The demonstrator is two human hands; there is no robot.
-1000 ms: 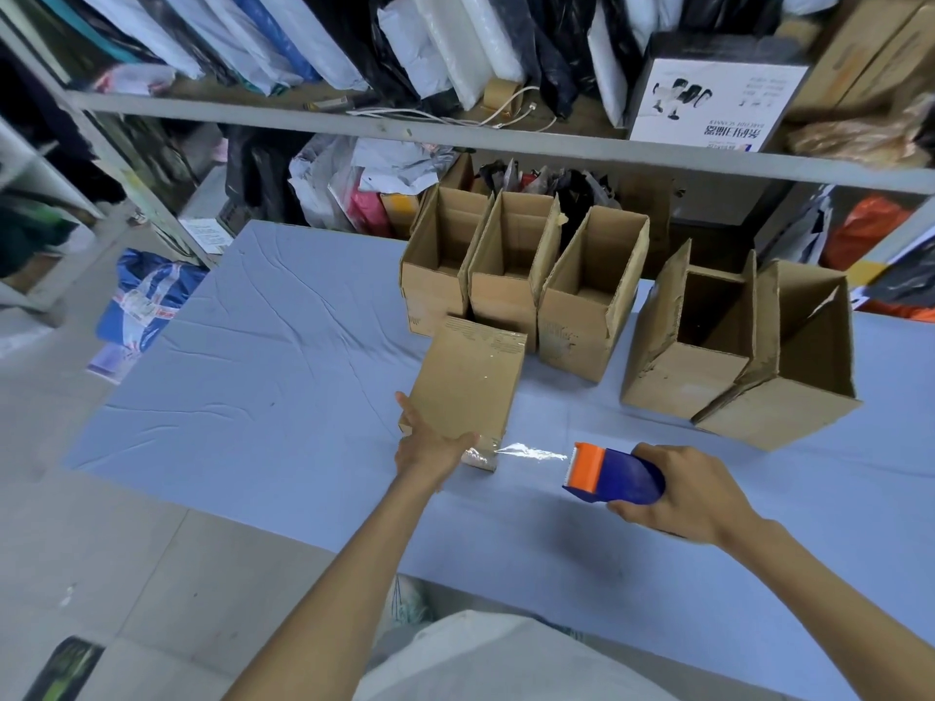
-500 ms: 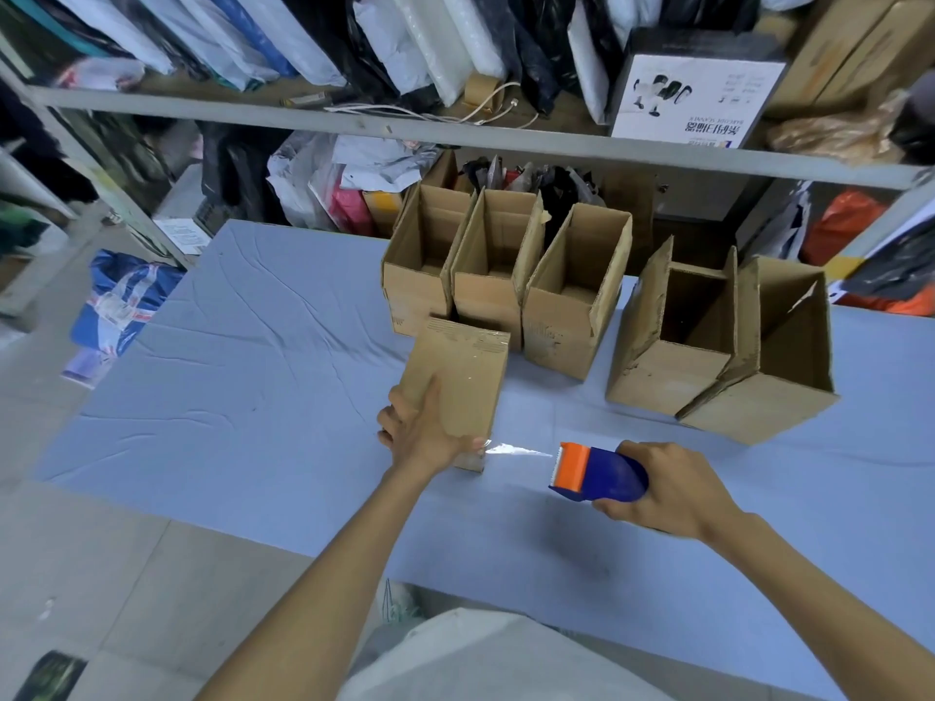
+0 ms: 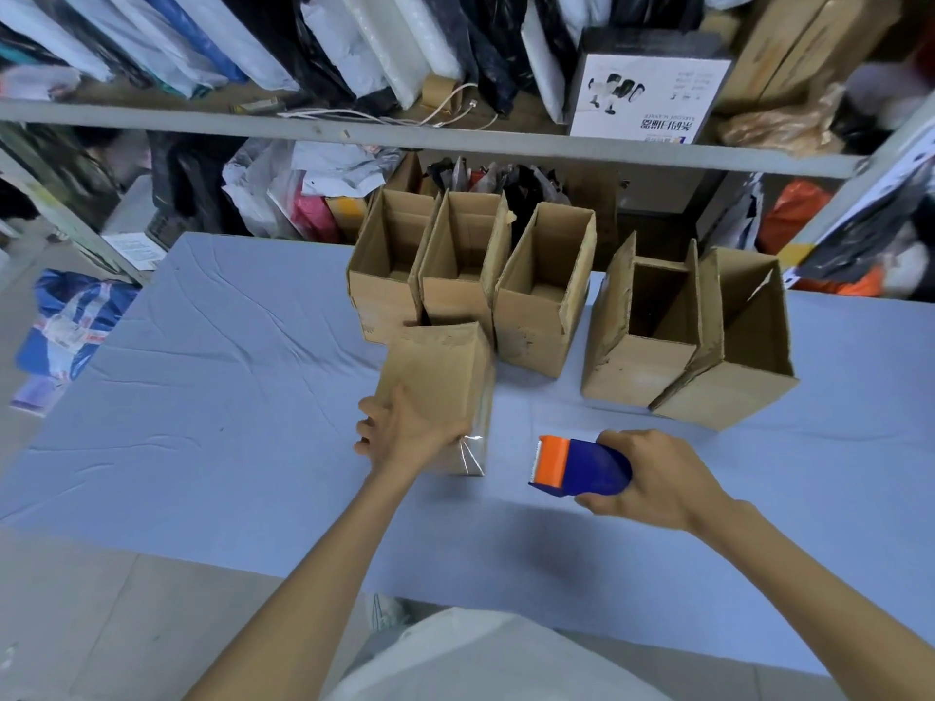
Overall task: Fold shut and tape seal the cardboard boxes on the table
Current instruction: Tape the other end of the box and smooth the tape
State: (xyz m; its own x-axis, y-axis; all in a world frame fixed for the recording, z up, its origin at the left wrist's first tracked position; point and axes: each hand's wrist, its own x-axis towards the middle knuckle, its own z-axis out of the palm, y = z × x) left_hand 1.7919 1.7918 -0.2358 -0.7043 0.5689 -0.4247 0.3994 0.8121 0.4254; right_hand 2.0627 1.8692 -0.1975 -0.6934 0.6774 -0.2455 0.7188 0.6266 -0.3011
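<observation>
Single head-worn wide-angle view, looking forward and down over the table (image 3: 212,407) from close above; shelf (image 3: 506,144) fills the top, far edges bent, probably motion-blurred

Table (image 3: 202,397) is draped in pale blue cloth, creased most toward its left edge. A soft shadow lies on the cloth near the front edge, and the light is even and diffuse. Floor (image 3: 101,624) is pale grey, scuffed, with faint joint lines. Behind the table's far edge stands a grey metal rack: a shelf rail (image 3: 354,134) spans the view, with a slanted upright (image 3: 76,220) at left. The upper shelf is packed with bagged parcels (image 3: 354,43) in white, blue and black. A white printed carton (image 3: 647,98) sits at right with brown cartons (image 3: 809,43) beyond, and a white cable (image 3: 405,116) trails along the board. Under the rail are crumpled plastic bags (image 3: 283,194), white and pink, and an orange bag (image 3: 794,210) at far right. A blue bag (image 3: 71,321) lies on the floor off the table's left edge.
</observation>
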